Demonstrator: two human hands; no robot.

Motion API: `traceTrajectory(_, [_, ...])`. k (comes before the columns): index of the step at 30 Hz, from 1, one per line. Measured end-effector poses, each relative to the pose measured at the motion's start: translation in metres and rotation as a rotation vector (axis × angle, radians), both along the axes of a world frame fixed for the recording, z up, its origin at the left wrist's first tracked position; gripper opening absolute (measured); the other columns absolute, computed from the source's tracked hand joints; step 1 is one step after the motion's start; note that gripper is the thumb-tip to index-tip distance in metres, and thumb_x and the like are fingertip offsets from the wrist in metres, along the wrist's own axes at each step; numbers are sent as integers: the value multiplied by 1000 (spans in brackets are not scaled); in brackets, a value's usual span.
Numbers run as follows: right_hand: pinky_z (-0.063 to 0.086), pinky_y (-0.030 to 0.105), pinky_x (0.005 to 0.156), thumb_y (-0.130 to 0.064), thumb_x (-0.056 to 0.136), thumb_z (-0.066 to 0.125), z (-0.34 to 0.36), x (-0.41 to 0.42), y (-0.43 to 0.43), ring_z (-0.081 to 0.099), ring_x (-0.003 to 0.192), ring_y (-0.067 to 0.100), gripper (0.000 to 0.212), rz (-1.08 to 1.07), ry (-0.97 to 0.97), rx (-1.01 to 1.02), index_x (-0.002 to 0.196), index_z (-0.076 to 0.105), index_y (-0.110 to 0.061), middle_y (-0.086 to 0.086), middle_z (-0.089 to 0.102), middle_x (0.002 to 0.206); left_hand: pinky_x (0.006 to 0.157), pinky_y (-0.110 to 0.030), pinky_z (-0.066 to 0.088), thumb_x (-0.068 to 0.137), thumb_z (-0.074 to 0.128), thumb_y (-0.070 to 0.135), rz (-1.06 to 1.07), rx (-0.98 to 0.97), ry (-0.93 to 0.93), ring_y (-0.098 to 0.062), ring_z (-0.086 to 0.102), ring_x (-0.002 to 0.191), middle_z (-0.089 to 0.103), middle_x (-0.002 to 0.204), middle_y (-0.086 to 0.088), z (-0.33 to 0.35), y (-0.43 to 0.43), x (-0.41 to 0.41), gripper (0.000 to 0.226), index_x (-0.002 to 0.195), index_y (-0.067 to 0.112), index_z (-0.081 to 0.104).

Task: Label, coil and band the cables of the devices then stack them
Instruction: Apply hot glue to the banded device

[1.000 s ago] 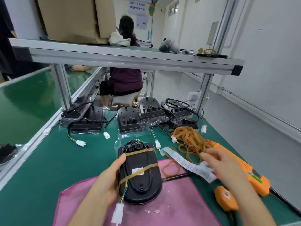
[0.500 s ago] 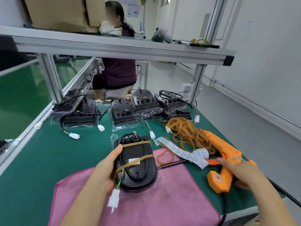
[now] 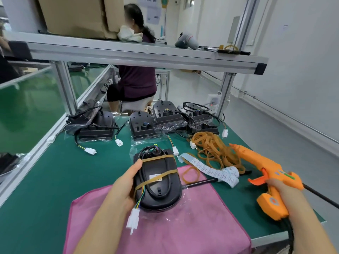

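My left hand [image 3: 122,187] grips the left side of a black device [image 3: 161,187] lying back-up on a pink cloth [image 3: 183,231]. Two rubber bands cross the device and hold its coiled cable; the white connector [image 3: 133,221] hangs off its near edge. My right hand [image 3: 286,195] holds the handle of an orange gun-shaped tool [image 3: 264,171] at the right, lifted a little off the table. A strip of paper labels [image 3: 211,170] and a pile of rubber bands [image 3: 214,149] lie between the device and the tool.
Several more black devices [image 3: 143,125] with loose cables sit in clear bags along the far edge of the green table [image 3: 55,171]. An aluminium shelf [image 3: 146,55] crosses overhead on posts. A person sits beyond the table. The table's right edge is near the tool.
My right hand left the label strip, moved right and took hold of the orange tool, lifting it. The left hand kept its hold on the banded device.
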State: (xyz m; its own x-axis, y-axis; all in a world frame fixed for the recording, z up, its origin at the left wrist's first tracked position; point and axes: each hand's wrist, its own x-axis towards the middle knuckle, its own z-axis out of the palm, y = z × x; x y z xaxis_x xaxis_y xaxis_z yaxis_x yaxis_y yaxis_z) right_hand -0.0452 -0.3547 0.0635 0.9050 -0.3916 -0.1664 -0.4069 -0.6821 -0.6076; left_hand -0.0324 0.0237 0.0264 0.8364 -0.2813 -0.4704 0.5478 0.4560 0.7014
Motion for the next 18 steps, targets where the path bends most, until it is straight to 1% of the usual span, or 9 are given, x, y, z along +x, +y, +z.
traceTrajectory(2, [10, 28, 114, 14, 96, 30, 0, 30, -17, 19, 146, 29, 63, 31, -31, -45, 144, -11, 8, 22, 4, 158, 52, -36, 59, 94, 59, 33, 2, -15, 0, -30, 73, 75, 74, 100, -19, 2, 0, 0, 35, 113, 5, 69])
traceTrajectory(4, [26, 23, 105, 22, 91, 28, 32, 54, -12, 31, 139, 30, 65, -129, -34, -153, 144, -9, 10, 24, 9, 157, 54, -35, 59, 94, 58, 32, 11, -16, 6, -29, 73, 75, 74, 101, -19, 3, 1, 1, 36, 115, 5, 69])
traceTrajectory(6, [38, 18, 89, 25, 88, 28, 52, 63, -3, 42, 123, 26, 68, -93, -25, -210, 145, -4, 8, 25, 16, 155, 52, -35, 58, 94, 59, 31, 23, -16, 14, -30, 72, 74, 73, 103, -20, 5, 2, 2, 36, 115, 4, 68])
traceTrajectory(8, [36, 24, 92, 24, 89, 29, 61, 68, 15, 43, 121, 24, 70, 20, -68, -219, 148, -2, 3, 24, 22, 154, 50, -36, 57, 93, 60, 29, 43, -18, 22, -30, 72, 73, 73, 103, -22, 5, 3, 3, 35, 115, 3, 68])
traceTrajectory(10, [31, 28, 101, 21, 91, 29, 64, 56, 32, 36, 136, 27, 69, 307, -110, -116, 149, 0, -1, 20, 23, 155, 51, -37, 58, 92, 62, 28, 56, -13, 27, -32, 72, 77, 72, 104, -22, 5, 3, 5, 35, 114, 2, 69])
traceTrajectory(12, [27, 26, 109, 18, 92, 33, 63, 35, 53, 29, 142, 22, 68, 410, -176, 55, 151, 8, -5, 14, 21, 157, 54, -38, 58, 91, 64, 29, 59, -2, 26, -33, 72, 79, 73, 103, -22, 4, 5, 7, 35, 112, 2, 70])
traceTrajectory(14, [37, 24, 107, 12, 93, 40, 53, -6, 86, 45, 133, 16, 57, 366, -208, 377, 146, 30, -5, 13, 37, 151, 57, -39, 59, 89, 65, 31, 58, 12, 25, -33, 73, 77, 73, 101, -21, 4, 6, 9, 34, 108, 3, 71])
traceTrajectory(16, [57, 34, 79, 3, 91, 49, 33, -44, 121, 68, 103, 30, 34, 83, -308, 864, 123, 54, -5, 23, 63, 122, 58, -40, 59, 88, 66, 31, 59, 16, 21, -34, 73, 76, 74, 99, -21, 4, 7, 12, 33, 105, 3, 72])
traceTrajectory(18, [58, 33, 58, -1, 87, 53, 15, -67, 136, 72, 82, 36, 25, -49, -419, 1025, 111, 57, -7, 22, 72, 98, 58, -42, 59, 87, 67, 31, 65, 28, 10, -34, 73, 75, 74, 97, -21, 3, 7, 15, 32, 101, 3, 73])
